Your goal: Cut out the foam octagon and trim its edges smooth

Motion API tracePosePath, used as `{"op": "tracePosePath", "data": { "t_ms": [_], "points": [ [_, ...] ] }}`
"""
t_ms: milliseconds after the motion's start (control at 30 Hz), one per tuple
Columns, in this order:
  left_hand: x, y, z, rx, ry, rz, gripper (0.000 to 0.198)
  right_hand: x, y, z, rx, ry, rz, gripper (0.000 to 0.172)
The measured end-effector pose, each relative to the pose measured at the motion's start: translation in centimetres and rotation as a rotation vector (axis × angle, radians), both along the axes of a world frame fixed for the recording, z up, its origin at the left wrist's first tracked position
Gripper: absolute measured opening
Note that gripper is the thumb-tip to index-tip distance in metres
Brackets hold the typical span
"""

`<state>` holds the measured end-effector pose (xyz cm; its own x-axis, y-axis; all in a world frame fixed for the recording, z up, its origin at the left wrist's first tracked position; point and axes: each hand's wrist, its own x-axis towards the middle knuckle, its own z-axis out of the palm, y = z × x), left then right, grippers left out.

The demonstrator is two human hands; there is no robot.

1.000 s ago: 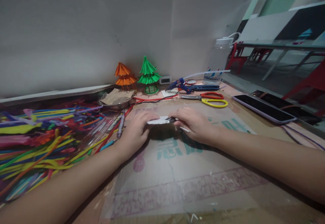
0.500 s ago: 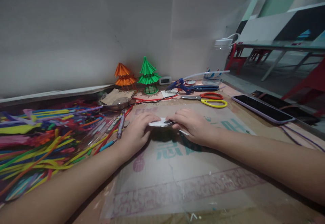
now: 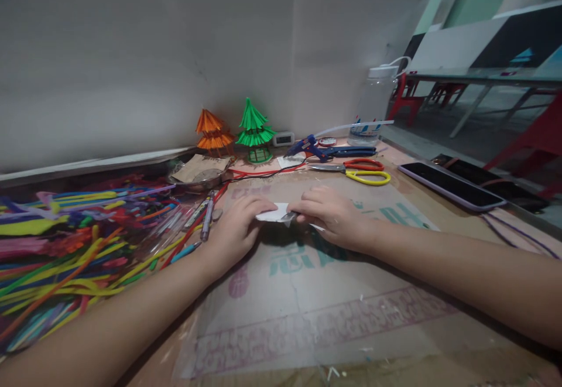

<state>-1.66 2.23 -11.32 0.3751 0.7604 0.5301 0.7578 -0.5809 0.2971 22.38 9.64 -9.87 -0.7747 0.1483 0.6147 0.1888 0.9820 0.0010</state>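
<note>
My left hand (image 3: 235, 229) and my right hand (image 3: 333, 217) meet over the middle of the cardboard sheet (image 3: 307, 293). Between them is a small white piece of paper (image 3: 273, 213), pinched from the left by my left fingers. My right hand is closed on a small dark-tipped tool (image 3: 288, 217) whose metal tip touches the paper's right end. A thin white strip pokes out under my right hand. Both hands rest low, close to the sheet.
A heap of coloured pipe cleaners (image 3: 74, 240) fills the left. At the back stand an orange paper tree (image 3: 213, 132) and a green one (image 3: 253, 130). A blue glue gun (image 3: 327, 148), scissors (image 3: 360, 171), a water bottle (image 3: 376, 103) and two phones (image 3: 452, 185) lie right.
My right hand with the tool has slid slightly left along the white paper; the paper shows a little shorter between the hands. The view has shifted a touch.
</note>
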Motion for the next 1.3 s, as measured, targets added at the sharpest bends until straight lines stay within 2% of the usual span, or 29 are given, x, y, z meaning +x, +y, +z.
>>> {"op": "tracePosePath", "data": {
  "t_ms": [133, 267, 333, 400, 467, 600, 733, 933, 1033, 1300],
  "points": [
    [0.1, 0.0, 0.1, -0.022, -0.053, 0.008, 0.031, -0.1, -0.1, 0.0, -0.060, 0.040, 0.002, 0.037],
    [0.6, 0.0, 0.1, -0.124, -0.290, 0.100, 0.023, -0.1, 0.1, -0.2, -0.335, 0.173, -0.061, 0.032],
    [0.8, 0.0, 0.0, -0.201, -0.459, 0.147, 0.032, -0.2, 0.4, -0.4, -0.512, 0.234, -0.101, 0.030],
    [1.1, 0.0, -0.1, -0.278, -0.576, 0.129, 0.041, -0.3, 0.7, -0.6, -0.655, 0.256, -0.127, 0.028],
    [1.2, -0.1, -0.1, -0.342, -0.632, 0.086, 0.046, -0.5, 0.9, -0.7, -0.702, 0.246, -0.158, 0.019],
    [1.3, -0.4, -0.2, -0.427, -0.635, 0.102, 0.049, -0.5, 0.9, -0.6, -0.607, 0.183, -0.201, 0.013],
    [1.1, -0.2, -0.5, -0.375, -0.586, 0.115, 0.042, -0.2, 0.7, -0.5, -0.510, 0.126, -0.198, 0.014],
    [0.7, 0.2, -0.7, -0.279, -0.518, 0.169, 0.039, 0.1, 0.7, 0.4, -0.364, 0.174, -0.062, 0.035],
    [0.7, 0.0, -0.5, -0.262, -0.486, 0.181, 0.040, 0.1, 0.8, 0.9, -0.323, 0.157, -0.062, 0.038],
    [1.0, -0.7, -0.3, -0.298, -0.419, 0.205, 0.038, 0.0, 1.0, 0.5, -0.390, 0.181, -0.104, 0.034]
  ]
}}
